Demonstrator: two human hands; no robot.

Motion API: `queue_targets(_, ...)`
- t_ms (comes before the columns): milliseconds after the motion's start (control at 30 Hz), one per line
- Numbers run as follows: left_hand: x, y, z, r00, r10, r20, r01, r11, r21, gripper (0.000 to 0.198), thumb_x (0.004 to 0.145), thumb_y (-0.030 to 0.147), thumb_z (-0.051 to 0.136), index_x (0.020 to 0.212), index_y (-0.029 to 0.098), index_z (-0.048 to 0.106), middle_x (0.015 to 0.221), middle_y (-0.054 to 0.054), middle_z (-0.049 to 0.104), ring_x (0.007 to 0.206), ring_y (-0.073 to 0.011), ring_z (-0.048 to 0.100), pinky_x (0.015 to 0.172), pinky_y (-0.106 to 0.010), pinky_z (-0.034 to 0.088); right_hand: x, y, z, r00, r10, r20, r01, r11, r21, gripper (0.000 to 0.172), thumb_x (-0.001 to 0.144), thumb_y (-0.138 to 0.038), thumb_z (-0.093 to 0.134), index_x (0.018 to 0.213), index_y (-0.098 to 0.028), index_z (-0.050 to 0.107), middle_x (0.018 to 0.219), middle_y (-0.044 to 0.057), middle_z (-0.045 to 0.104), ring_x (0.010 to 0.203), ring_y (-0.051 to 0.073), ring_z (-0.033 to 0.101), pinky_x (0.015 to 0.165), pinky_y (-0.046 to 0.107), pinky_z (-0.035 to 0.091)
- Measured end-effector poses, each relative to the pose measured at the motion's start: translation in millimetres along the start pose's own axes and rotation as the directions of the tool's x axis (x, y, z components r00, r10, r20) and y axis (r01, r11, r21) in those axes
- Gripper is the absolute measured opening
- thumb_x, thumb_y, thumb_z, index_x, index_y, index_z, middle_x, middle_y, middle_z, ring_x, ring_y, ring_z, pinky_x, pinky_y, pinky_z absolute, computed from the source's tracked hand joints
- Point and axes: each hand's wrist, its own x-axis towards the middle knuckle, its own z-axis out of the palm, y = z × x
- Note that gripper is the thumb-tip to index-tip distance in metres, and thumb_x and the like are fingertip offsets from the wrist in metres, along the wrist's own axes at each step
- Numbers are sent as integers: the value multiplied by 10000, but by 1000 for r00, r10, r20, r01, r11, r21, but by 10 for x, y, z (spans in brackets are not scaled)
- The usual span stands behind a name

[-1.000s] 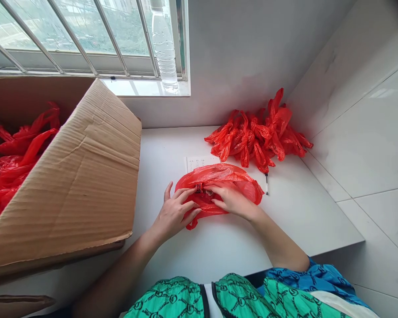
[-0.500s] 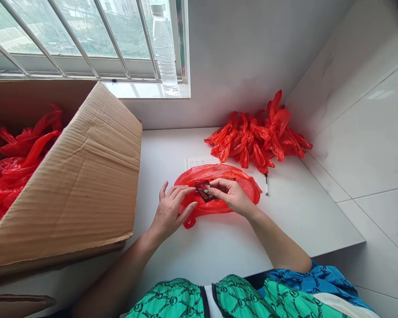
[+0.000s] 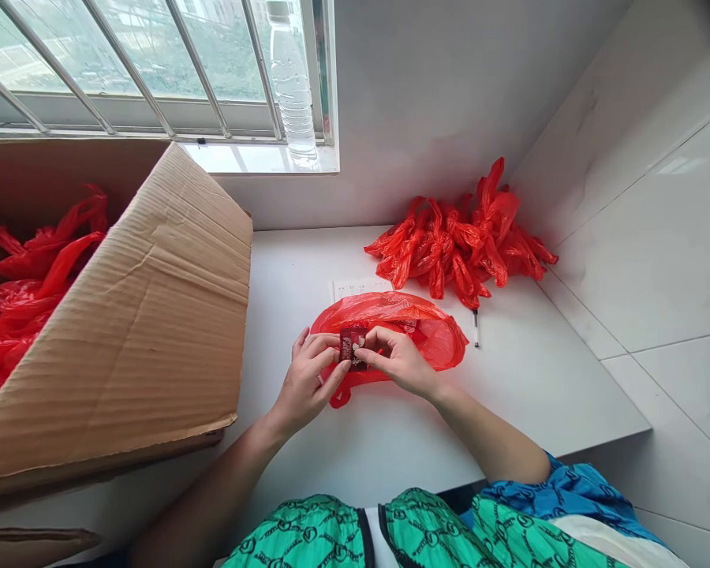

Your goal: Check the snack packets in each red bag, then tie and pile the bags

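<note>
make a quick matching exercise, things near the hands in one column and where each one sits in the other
Things:
1. small dark red packet
2. red plastic bag
3. knotted red plastic bags
4. plastic water bottle

Places:
A. standing on the window sill
B. spread under the left hand and right hand
C. heaped at the back of the white counter
D. pinched between both hands

Pairs: 1-D, 2-B, 3-C, 4-A

we see a cardboard box [image 3: 124, 315] holding red plastic bags [image 3: 29, 292] on the tabletop [image 3: 538, 394], knotted red bags [image 3: 461, 244] piled by the tiled wall [image 3: 644, 237], a pen [image 3: 476, 327], a paper sheet [image 3: 352, 288], and a water bottle [image 3: 289, 87] on the windowsill [image 3: 254, 158]
</note>
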Motion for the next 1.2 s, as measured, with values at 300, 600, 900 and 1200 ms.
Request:
queue_targets(300,20,53,-75,997,-53,-55,49,996,-72,169,922,314,624,1081,270,658,1032,-2,716,970,-174,640,1107,-421,311,-59,-91,24,971,-230,64,237,890,-390,122,881,-320,666,842,-206,650,806,1,655,731,144,605,660,269,472)
queue_targets(600,1,65,-97,940,-330,-80,275,877,-394,184,901,384,641,831,217,674,843,-13,724,811,-172,633,806,-308,464,-55,-91,-9,989,-132,60,141,976,-169,209,895,-401,667,884,-195,701,821,11,688,725,147,626,664,274,500)
queue_targets(900,-15,95,-102,957,-289,-17,256,873,-415,265,946,365,573,750,198,637,737,-8,659,745,-148,577,746,-281,455,-60,-91,10,989,-99,112,97,995,21,215,867,-394,706,876,-179,710,784,11,696,708,141,639,680,276,521)
queue_targets(1200,-40,137,-68,938,-346,-23,265,757,-597,291,948,401,563,746,193,595,741,-14,640,690,-140,572,675,-284,488,-38,-40,70,992,-59,115,29,969,247,294,810,-466,748,809,-182,673,744,2,672,687,141,623,685,304,541)
